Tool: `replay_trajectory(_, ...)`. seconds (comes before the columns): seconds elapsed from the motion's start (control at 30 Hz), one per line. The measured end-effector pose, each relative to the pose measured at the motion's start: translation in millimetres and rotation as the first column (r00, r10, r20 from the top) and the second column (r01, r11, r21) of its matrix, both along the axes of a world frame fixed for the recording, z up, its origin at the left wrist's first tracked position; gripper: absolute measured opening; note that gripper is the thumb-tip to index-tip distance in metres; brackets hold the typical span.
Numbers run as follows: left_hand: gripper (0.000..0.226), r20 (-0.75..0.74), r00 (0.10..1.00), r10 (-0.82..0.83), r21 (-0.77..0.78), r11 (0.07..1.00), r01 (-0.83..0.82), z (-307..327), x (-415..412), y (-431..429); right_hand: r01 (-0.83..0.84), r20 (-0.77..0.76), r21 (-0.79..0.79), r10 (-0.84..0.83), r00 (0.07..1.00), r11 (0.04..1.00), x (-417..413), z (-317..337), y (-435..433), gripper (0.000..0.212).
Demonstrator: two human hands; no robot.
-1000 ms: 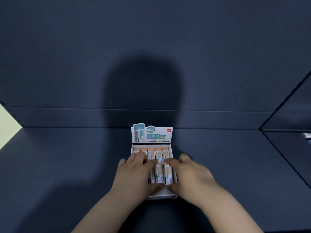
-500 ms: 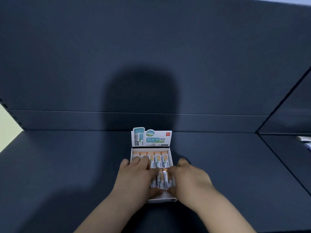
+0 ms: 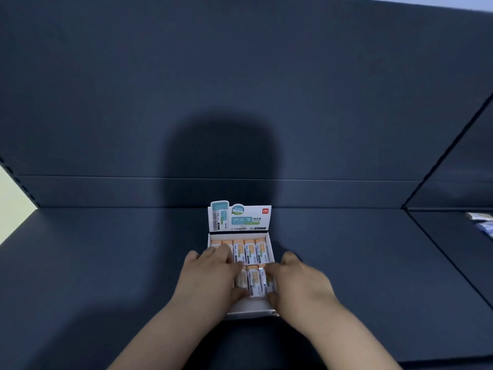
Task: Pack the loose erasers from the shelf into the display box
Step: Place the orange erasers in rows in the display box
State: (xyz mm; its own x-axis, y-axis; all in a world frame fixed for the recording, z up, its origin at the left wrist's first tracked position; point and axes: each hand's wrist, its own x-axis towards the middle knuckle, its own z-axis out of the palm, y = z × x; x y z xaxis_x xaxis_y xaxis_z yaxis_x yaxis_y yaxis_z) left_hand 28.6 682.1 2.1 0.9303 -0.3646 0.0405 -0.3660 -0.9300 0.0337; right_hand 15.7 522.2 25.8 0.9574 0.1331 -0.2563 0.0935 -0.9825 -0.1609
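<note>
- White cardboard display box [image 3: 246,312] is sitting on the dark blue shelf [image 3: 106,263], near its middle, with its printed header card [image 3: 239,218] standing upright at the far end.
- Erasers [image 3: 250,253] in white-and-orange sleeves are lying inside the box in two rows; the far row is showing five side by side, and the near row is partly hidden under the fingers.
- Left hand [image 3: 210,280] is lying palm down over the left part of the box, fingers spread flat on the erasers, thumb reaching toward the near row; it is pressing rather than gripping anything.
- Right hand [image 3: 298,283] is resting over the right part of the box, fingers curled against the rightmost erasers of the near row; whether it is pinching one cannot be told.
- Head-shaped shadow [image 3: 221,161] is falling on the shelf's back panel [image 3: 240,76] behind the box.
- Small pale packages [image 3: 482,222], blurred, are lying on the neighbouring shelf at far right.
</note>
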Motion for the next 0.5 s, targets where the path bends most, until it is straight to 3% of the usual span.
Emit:
replay_trajectory(0.17,0.046,-0.026,1.0,0.014,-0.022,1.0,-0.015,4.0,1.8,6.7,-0.025,-0.012,0.0,0.025,1.0,1.0,0.7,1.7,2.0,0.046)
replay_trajectory(0.3,0.028,-0.081,0.989,-0.121,-0.108,0.988,0.111,3.4,0.9,-2.6,-0.05,-0.009,-0.055,0.049,0.999,0.997,3.9,5.0,1.7,0.046)
replay_trajectory(0.37,0.027,-0.087,0.982,-0.168,-0.033,0.986,0.165,10.1,-1.3,-8.0,-0.061,0.007,-0.073,0.062,0.998,0.995,3.9,5.1,1.1,0.044)
replay_trajectory(0.5,0.037,-0.023,0.994,-0.104,0.019,0.994,0.104,1.2,-2.4,-2.9,-0.061,0.052,-0.061,0.064,0.997,0.996,0.9,1.9,-0.2,0.039)
